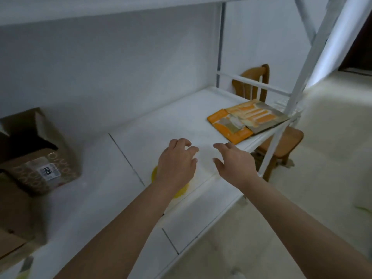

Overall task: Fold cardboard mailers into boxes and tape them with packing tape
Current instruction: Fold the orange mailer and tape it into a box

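Both my hands reach out over a white shelf surface (96, 198). My left hand (177, 162) hovers with loosely curled fingers and holds nothing; a yellow round object (181, 191), perhaps a tape roll, shows partly under its wrist. My right hand (233, 162) is beside it, fingers spread and relaxed, empty. Flattened orange-and-grey cardboard mailers (247, 119) lie stacked at the far right of the shelf, beyond my right hand. A brown cardboard box (42, 164) with a white barcode label and raised flaps stands at the left.
More brown cardboard (14, 214) lies at the near left edge. A wooden chair (281, 141) stands behind the shelf's right end. White metal frame posts (296, 93) rise at the right corner. An upper shelf (100, 7) hangs overhead. Pale floor (302, 198) lies to the right.
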Available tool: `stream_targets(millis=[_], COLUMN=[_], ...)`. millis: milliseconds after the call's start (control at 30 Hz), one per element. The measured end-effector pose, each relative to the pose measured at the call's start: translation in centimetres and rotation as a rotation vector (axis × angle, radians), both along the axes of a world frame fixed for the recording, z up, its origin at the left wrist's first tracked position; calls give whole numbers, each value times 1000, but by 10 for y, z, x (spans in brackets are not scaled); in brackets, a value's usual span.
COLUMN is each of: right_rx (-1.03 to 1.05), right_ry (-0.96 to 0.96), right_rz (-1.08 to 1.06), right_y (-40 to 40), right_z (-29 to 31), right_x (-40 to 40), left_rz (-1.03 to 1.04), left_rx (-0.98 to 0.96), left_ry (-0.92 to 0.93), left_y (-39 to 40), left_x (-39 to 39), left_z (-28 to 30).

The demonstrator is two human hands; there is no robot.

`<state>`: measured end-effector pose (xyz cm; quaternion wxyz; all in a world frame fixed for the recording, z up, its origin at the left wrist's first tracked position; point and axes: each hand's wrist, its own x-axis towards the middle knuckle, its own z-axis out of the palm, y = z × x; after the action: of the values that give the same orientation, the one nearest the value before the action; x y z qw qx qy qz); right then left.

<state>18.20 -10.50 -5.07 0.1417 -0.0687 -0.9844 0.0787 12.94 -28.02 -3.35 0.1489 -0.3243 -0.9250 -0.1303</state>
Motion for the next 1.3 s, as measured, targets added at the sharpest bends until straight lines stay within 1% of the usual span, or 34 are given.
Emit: stream_targets(millis=[200,367,433,567,700,767,900,1000,1067,1133,1167,1267,1300], right_rx=[19,8,-7,-63,-112,-131,-109,-152,-145,-144,-162,-291,-338], right_ry=[-56,-128,-163,-186,-196,-176,-147,-162,-162,-172,-196,-321,-347], right_rz=[-37,-100,-106,-137,-115,-109,-117,-152,-189,-236,-266,-358,-374], right_y=[122,197,214,236,244,248,259,265,269,273,274,270,268], right_z=[-5,-11,-20,-34,-42,-46,-47,-45,-44,-44,-46,-52,-55], right_x=[-19,-43,-53,-79,-100,-108,-125,-137,-142,-145,-146,-148,-147], left_rz=[-9,33,47,50,-11,-27,-29,-45,-28,31,76,224,262], left_rx=[-21,-8,-14,-122,-179,-220,-382,-433,-414,-393,-343,8,89], left_ry=[-78,-197,-262,-410,-550,-575,-587,-576,-561,-541,-540,-575,-577], left_y=[125,185,199,223,242,247,247,233,213,192,185,181,184], left_x=[-24,-46,-58,-83,-102,-112,-122,-126,-133,-139,-142,-148,-149], left_z=[-15,-26,-33,-50,-70,-78,-87,-87,-80,-71,-66,-59,-60])
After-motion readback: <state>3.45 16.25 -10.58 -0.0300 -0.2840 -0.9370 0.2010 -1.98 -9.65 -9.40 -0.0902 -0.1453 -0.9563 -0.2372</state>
